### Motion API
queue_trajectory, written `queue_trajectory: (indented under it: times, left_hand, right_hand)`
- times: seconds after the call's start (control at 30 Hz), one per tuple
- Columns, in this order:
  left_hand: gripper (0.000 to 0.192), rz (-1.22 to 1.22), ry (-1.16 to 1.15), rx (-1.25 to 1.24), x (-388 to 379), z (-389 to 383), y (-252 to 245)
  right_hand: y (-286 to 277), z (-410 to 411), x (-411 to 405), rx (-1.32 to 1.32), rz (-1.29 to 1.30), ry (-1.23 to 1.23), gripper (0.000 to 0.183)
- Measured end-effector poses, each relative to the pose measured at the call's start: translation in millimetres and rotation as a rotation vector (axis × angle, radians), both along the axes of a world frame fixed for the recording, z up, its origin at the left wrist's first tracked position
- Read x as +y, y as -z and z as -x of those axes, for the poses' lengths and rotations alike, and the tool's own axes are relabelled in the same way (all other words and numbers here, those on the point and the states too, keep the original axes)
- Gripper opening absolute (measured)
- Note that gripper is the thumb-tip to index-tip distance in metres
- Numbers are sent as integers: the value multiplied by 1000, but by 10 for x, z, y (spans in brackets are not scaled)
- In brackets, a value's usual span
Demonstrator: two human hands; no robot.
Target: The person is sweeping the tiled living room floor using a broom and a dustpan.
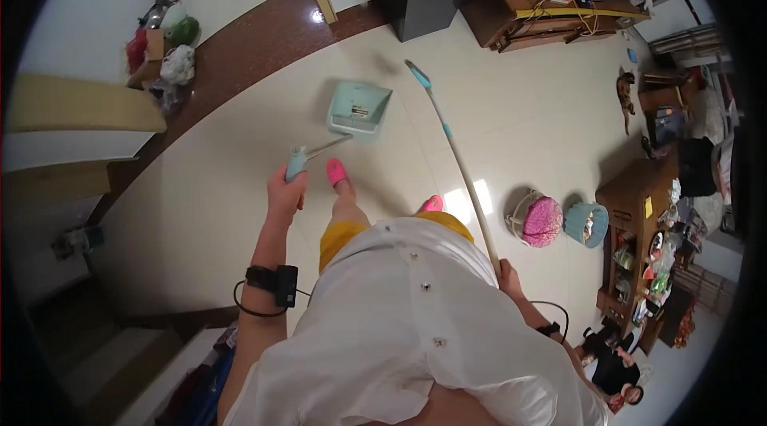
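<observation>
My left hand (286, 193) is closed round the light-blue grip of a long-handled dustpan (358, 107), whose pan hangs over or rests on the pale tiled floor; which of the two I cannot tell. On the right, my right hand (509, 280) holds the pale pole of a broom (464, 171) near its end. The pole reaches away across the floor to a blue and dark head (420, 75), seen nearly edge-on, to the right of the dustpan and apart from it. Pink clogs show below my yellow shorts.
Right of the pole stand a stool with a pink cover (542, 221) and a blue wastebasket (586, 225). Beyond are a cluttered wooden cabinet (635, 192), a cat (625, 93), a TV stand (491, 22) and a seated person (611, 363). Bags (178, 64) lie at far left; stairs descend lower left.
</observation>
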State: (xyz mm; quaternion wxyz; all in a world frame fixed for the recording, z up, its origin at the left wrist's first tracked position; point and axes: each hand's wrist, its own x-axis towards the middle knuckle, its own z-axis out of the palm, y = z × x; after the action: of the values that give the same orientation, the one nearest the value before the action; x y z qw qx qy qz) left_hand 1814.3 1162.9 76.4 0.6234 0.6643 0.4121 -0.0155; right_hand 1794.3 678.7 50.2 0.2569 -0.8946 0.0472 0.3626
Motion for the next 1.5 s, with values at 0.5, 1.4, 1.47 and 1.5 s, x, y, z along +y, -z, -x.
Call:
queue_trajectory:
  times: [0.5,1.4,1.47,1.5]
  left_hand:
    - [15,-53,274,37,2056,-1104,112]
    - [20,9,750,136,3692,-2460,1021]
    - [21,50,775,161,3739,-2508,1033]
    - [20,24,789,132,3737,-2539,1055]
  right_hand:
    - [-223,740,1785,59,61,161,24]
    - [879,-2313,6105,147,94,-87,55]
    - [424,-1989,6234,283,-34,122,53]
    - [198,-1902,6255,345,-101,242,53]
